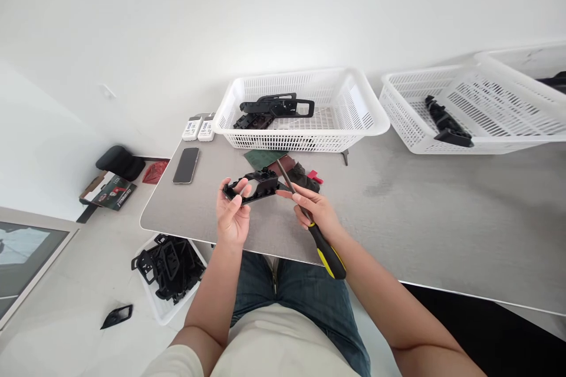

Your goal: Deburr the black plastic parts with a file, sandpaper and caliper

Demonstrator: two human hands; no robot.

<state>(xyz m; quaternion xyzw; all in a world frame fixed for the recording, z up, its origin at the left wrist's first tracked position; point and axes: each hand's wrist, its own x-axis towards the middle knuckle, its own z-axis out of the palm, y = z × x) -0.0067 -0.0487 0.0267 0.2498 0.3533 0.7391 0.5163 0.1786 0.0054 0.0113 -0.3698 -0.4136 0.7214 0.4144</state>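
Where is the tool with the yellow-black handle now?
In the head view, just right of centre: the tool is in the right hand, tip near the green sheet.

Left hand (233, 216) holds black part (266, 185); right hand (317, 207) grips yellow-black-handled tool (326, 251).

both forearms (214, 288) reach forward, left hand (233, 218) (palm upturned) and right hand (319, 210) curled in grips.

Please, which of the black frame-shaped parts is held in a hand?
The part in the left hand; the others lie in white containers or on the floor.
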